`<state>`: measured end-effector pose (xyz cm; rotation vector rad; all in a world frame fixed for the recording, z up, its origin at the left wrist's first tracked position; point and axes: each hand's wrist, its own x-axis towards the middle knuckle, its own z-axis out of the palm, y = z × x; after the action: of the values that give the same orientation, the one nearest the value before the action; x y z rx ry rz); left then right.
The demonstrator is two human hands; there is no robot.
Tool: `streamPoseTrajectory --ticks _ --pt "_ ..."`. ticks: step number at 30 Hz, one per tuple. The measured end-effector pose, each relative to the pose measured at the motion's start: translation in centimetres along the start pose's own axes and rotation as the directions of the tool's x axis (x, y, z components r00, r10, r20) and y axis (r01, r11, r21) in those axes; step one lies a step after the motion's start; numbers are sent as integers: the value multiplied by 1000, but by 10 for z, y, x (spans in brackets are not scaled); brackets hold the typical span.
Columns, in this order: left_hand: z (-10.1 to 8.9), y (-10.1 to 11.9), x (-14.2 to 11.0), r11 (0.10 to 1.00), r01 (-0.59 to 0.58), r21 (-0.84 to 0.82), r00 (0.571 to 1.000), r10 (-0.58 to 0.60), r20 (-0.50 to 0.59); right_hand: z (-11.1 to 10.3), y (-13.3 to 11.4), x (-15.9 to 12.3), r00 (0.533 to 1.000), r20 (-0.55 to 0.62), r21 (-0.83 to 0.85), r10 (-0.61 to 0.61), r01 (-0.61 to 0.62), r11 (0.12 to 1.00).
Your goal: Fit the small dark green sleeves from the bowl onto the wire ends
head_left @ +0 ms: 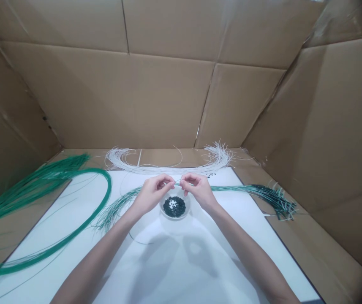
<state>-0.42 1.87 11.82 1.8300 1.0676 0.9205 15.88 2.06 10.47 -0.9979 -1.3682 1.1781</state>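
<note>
My left hand (152,192) is closed in a pinch on a thin strand (177,181), which spans the small gap between my fingertips. Opposite it, my right hand (199,190) is pinched too, at the other end of that gap; anything small in its fingers is hidden. Just below both hands stands a small white bowl (175,218) of tiny dark beads (170,207). Behind the hands runs a bundle of thin green strands (231,188), fanned out at the left; its right end looks covered with dark pieces (271,196).
White strands (120,160) lie in a curved bundle along the back. At left, a thick green bundle (100,202) loops over the white board (73,253). Several loose dark beads (211,174) lie behind my right hand. Cardboard walls (155,101) enclose the back and sides.
</note>
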Motion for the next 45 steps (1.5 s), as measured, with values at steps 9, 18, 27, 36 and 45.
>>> streamPoseTrajectory --ticks 9,18,27,36,45 --pt "1 3 -1 999 15 31 1000 -16 21 2 2 -1 1000 0 -22 2 -2 1000" --pt "2 2 -1 999 3 40 1000 -3 -1 -4 -4 0 998 -65 -67 -14 10 998" --pt "2 5 -3 999 17 30 999 -16 -31 1 -4 -6 998 -46 -97 -45 40 994" --pt "1 5 -7 1000 6 15 987 -4 -162 -2 -11 -7 995 -67 -17 -75 74 997" --pt "0 18 -13 1000 -23 -8 990 22 -138 -4 -2 -5 997 25 129 -78 74 989"
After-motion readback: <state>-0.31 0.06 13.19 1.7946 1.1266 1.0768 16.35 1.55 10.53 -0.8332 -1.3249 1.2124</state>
